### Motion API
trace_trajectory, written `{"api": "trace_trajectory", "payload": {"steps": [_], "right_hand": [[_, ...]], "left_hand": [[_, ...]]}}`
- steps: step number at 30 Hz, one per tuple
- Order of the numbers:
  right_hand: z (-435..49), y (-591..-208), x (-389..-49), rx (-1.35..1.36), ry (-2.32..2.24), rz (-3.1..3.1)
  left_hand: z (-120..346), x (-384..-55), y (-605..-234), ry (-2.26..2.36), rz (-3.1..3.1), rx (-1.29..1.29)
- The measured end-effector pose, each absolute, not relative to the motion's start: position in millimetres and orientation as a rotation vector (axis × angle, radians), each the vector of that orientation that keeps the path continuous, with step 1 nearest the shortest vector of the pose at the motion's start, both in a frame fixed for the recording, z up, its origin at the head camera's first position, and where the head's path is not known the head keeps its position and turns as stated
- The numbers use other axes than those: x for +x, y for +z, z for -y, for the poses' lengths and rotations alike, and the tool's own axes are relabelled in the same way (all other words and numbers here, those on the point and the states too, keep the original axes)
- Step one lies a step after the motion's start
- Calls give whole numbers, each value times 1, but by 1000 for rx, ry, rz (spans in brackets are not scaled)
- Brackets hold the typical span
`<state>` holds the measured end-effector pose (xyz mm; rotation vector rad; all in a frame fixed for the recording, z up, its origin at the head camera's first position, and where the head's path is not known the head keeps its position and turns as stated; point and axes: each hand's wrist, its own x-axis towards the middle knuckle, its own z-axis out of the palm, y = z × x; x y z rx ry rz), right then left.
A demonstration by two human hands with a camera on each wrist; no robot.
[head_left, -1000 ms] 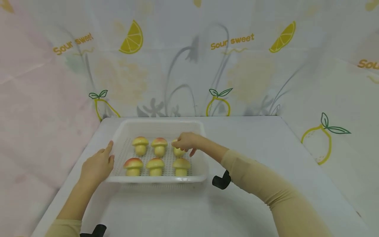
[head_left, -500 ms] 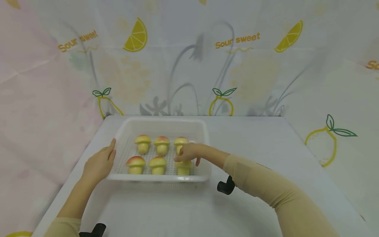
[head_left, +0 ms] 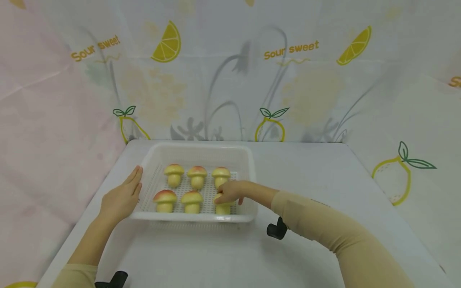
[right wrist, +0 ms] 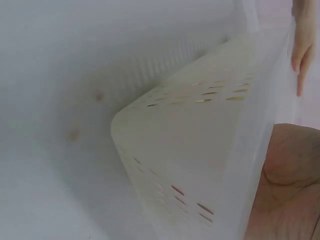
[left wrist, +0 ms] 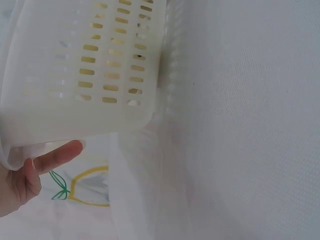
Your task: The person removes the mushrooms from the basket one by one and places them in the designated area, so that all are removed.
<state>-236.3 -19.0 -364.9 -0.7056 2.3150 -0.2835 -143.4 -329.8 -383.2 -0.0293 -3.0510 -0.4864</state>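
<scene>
Two rows of yellow mushroom-shaped pieces with pinkish caps sit upright in a white perforated plastic basket (head_left: pixel 194 217). My left hand (head_left: pixel 120 198) rests along the basket's left rim, fingers extended; the left wrist view shows the fingers (left wrist: pixel 62 154) beside the basket's end wall. My right hand (head_left: pixel 232 192) reaches over the right rim, its fingertips at the cap of the front right mushroom (head_left: pixel 223 209), partly covering it. Whether they pinch it is hidden. Behind it stands the back right mushroom (head_left: pixel 221 173). The right wrist view shows only my palm (right wrist: pixel 287 185) outside the basket wall.
The basket stands on a white table (head_left: pixel 299 172) near its back left. A lemon-printed cloth (head_left: pixel 227 80) hangs behind and at the sides. Black curved pieces (head_left: pixel 277 229) sit at both wrists.
My right hand has moved from the back right mushroom toward me, to the front right one. My left hand stays at the rim, its fingers now closer together. The view has shifted slightly.
</scene>
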Motion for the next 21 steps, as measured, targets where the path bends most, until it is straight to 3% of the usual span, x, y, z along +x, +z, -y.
{"api": "trace_trajectory", "payload": {"steps": [21], "right_hand": [[16, -368, -232, -728, -460, -2240]], "left_hand": [[329, -143, -384, -518, 3037, -61]]}}
